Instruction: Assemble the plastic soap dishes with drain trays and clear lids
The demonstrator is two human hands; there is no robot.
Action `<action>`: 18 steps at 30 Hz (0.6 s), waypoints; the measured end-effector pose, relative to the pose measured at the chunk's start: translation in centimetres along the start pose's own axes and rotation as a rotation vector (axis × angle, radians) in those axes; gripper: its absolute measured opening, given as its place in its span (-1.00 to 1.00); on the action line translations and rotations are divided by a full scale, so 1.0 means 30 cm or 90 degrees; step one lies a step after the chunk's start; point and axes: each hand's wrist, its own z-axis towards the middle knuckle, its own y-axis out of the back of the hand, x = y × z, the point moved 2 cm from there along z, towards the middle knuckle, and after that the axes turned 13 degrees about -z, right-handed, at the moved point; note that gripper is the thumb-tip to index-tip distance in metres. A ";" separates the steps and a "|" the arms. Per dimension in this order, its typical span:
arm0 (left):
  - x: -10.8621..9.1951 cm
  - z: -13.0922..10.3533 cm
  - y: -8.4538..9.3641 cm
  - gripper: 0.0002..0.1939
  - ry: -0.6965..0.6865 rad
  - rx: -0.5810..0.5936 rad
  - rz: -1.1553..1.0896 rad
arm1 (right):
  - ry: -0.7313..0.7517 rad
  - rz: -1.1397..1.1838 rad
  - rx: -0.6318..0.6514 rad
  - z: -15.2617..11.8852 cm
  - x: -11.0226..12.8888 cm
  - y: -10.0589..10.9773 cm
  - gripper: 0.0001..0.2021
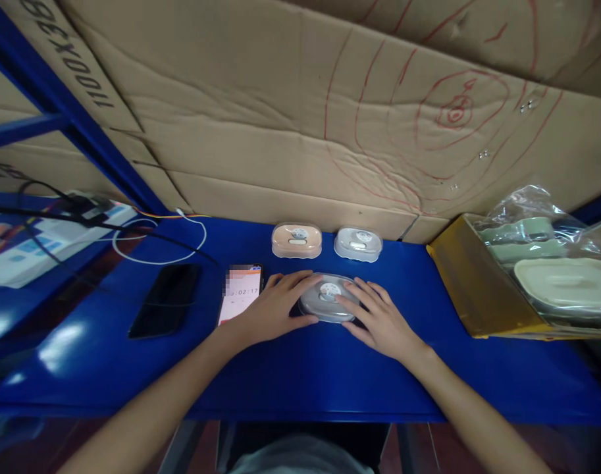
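A grey oval plastic box (320, 305) with a clear lid and a round white sticker lies on the blue table in front of me. My left hand (279, 304) curves around its left end, thumb at the near side and fingertips at the far side. From the right, my right hand (379, 316) grips the other end, its fingers spread over the lid and rim. Behind it stand two similar lidded boxes, a peach one (296, 250) and a pale grey-white one (358, 253).
Left of my hands lie a phone with a lit timer (241, 297) and a dark phone (164, 301). A white cable (132, 261) and a power strip (48, 243) are farther left. At right, a yellow-edged carton (458, 283) holds bagged green and cream parts. Cardboard (261, 131) walls the back.
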 end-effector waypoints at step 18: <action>0.160 0.286 0.186 -0.17 0.175 -0.025 0.210 | -0.188 0.023 -0.011 -0.048 -0.149 -0.041 -0.50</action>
